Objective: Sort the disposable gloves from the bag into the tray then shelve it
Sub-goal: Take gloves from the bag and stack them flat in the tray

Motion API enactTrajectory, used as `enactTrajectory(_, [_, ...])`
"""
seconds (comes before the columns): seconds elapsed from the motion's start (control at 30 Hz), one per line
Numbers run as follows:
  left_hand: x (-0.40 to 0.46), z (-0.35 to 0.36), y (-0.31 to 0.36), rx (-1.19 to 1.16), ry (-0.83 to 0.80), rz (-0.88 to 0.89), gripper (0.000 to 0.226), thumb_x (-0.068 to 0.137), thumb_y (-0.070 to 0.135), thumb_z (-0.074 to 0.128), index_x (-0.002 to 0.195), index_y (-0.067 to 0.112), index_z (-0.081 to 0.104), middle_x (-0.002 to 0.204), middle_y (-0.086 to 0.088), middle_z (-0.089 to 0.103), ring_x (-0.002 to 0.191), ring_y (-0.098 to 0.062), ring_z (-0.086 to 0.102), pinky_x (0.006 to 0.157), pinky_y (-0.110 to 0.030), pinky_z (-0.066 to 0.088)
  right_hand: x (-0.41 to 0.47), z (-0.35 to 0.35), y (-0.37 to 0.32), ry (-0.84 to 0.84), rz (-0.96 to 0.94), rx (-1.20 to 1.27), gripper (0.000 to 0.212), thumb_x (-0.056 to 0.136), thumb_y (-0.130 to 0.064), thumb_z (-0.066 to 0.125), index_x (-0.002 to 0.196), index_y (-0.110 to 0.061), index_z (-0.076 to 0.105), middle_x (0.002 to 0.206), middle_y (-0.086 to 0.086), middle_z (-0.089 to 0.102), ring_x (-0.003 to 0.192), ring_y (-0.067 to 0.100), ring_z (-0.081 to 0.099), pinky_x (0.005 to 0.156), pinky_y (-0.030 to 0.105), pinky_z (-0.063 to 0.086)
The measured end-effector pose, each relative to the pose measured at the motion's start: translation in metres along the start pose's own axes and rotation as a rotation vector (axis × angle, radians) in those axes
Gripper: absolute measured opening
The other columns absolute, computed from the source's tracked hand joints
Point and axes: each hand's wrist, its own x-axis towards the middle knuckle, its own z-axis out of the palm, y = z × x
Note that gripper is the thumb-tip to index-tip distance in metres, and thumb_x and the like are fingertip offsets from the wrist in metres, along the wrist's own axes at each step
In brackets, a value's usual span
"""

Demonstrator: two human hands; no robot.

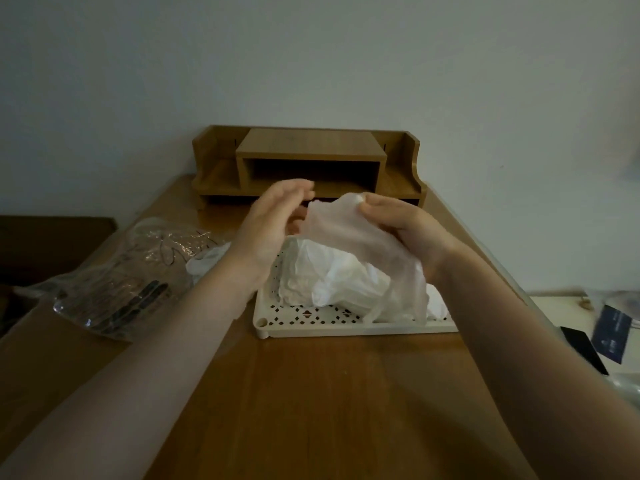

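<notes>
A white perforated tray (311, 322) lies on the wooden table, with a heap of thin white disposable gloves (332, 275) in it. My right hand (408, 233) pinches one translucent glove (349, 230) and holds it above the heap. To the left of that glove my left hand (273, 220) is raised with straight fingers, and whether it touches the glove cannot be told. A clear plastic bag (128, 282) lies on the table to the left of the tray. A white glove (207, 259) sticks out at the bag's right end.
A wooden desk shelf (308, 164) with an open middle slot stands against the wall behind the tray. At the right, beyond the table edge, a white surface (554, 306) holds a dark blue card (611, 336) and a black object (585, 348).
</notes>
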Motion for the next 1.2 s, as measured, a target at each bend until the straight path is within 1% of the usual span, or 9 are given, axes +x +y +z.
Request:
enactTrajectory(0.1, [0.002, 0.011, 0.008, 0.232, -0.376, -0.063, 0.043, 0.093, 0.054, 0.038, 0.119, 0.027, 0.060, 0.112, 0.007, 0.065, 0.105, -0.011, 0.062, 0.096, -0.035, 0.048, -0.001, -0.003, -0.006, -0.176, 0.043, -0.041, 0.013, 0.089, -0.018, 0.049, 0.090, -0.007, 0.055, 0.076, 0.003, 0.060, 0.062, 0.013, 0.059, 0.058, 0.021, 0.048])
enactTrajectory(0.17, [0.002, 0.017, 0.009, 0.312, -0.537, -0.045, 0.057, 0.084, 0.064, 0.046, 0.107, 0.016, 0.065, 0.091, 0.008, 0.070, 0.081, -0.008, 0.066, 0.076, -0.020, 0.051, -0.004, -0.010, -0.010, -0.191, 0.071, -0.023, 0.013, 0.088, -0.018, 0.048, 0.087, -0.008, 0.057, 0.075, 0.004, 0.059, 0.063, 0.013, 0.059, 0.058, 0.022, 0.050])
enactTrajectory(0.27, [0.005, 0.021, 0.006, 0.342, -0.561, -0.003, 0.037, 0.078, 0.049, 0.062, 0.078, 0.012, 0.063, 0.061, 0.010, 0.061, 0.054, -0.004, 0.056, 0.049, -0.012, 0.041, -0.008, -0.032, -0.015, -0.163, 0.114, -0.029, 0.019, 0.085, -0.021, 0.053, 0.091, -0.009, 0.066, 0.083, 0.008, 0.064, 0.069, 0.016, 0.065, 0.058, 0.025, 0.054])
enactTrajectory(0.43, [0.015, 0.019, 0.003, 0.089, -0.694, -0.153, 0.020, 0.075, 0.021, 0.074, 0.074, 0.013, 0.056, 0.070, 0.003, 0.062, 0.064, -0.011, 0.061, 0.054, -0.018, 0.050, -0.021, -0.074, -0.022, -0.243, 0.274, -0.227, 0.047, 0.074, -0.040, 0.078, 0.096, -0.001, 0.066, 0.081, 0.009, 0.066, 0.065, 0.016, 0.066, 0.056, 0.024, 0.054])
enactTrajectory(0.57, [0.018, 0.020, 0.001, -0.146, -0.847, -0.272, 0.024, 0.065, 0.019, 0.081, 0.083, 0.014, 0.066, 0.087, -0.003, 0.068, 0.080, -0.018, 0.068, 0.063, -0.023, 0.056, -0.028, -0.093, -0.026, -0.421, 0.285, -0.183, 0.022, 0.077, -0.026, 0.077, 0.094, -0.014, 0.071, 0.089, 0.003, 0.072, 0.075, 0.014, 0.071, 0.060, 0.023, 0.058])
enactTrajectory(0.7, [0.020, 0.038, -0.002, 0.212, -0.678, -0.272, 0.054, 0.079, 0.049, 0.060, 0.095, -0.003, 0.059, 0.085, -0.010, 0.061, 0.079, -0.022, 0.060, 0.066, -0.024, 0.050, -0.019, -0.100, -0.030, -0.421, 0.368, -0.209, 0.016, 0.082, -0.020, 0.069, 0.096, -0.013, 0.068, 0.094, 0.005, 0.071, 0.083, 0.019, 0.071, 0.065, 0.027, 0.058])
enactTrajectory(0.87, [0.036, 0.043, -0.030, 0.977, -0.387, -0.048, 0.021, 0.091, 0.033, 0.058, 0.089, 0.011, 0.056, 0.087, -0.005, 0.061, 0.078, -0.020, 0.058, 0.074, -0.035, 0.047, 0.003, -0.097, -0.015, 0.031, 0.510, -1.280, 0.016, 0.084, -0.040, 0.066, 0.075, -0.029, 0.061, 0.079, -0.008, 0.062, 0.076, 0.013, 0.060, 0.077, 0.027, 0.046])
enactTrajectory(1.03, [0.046, 0.029, -0.032, 0.905, -0.272, -0.113, 0.018, 0.089, 0.027, 0.062, 0.103, 0.022, 0.051, 0.093, 0.009, 0.053, 0.077, -0.010, 0.055, 0.055, -0.022, 0.040, 0.009, -0.100, -0.011, 0.302, 0.427, -1.192, 0.011, 0.086, -0.034, 0.066, 0.084, -0.023, 0.065, 0.087, -0.002, 0.063, 0.084, 0.017, 0.059, 0.080, 0.029, 0.046])
enactTrajectory(1.2, [0.050, 0.023, -0.033, 0.913, -0.192, -0.126, 0.033, 0.089, 0.026, 0.062, 0.118, 0.020, 0.048, 0.103, 0.003, 0.054, 0.076, -0.008, 0.051, 0.056, -0.021, 0.037, 0.019, -0.101, 0.005, 0.575, 0.251, -1.157, 0.020, 0.086, -0.024, 0.067, 0.104, -0.022, 0.060, 0.102, -0.003, 0.058, 0.100, 0.022, 0.056, 0.082, 0.029, 0.043])
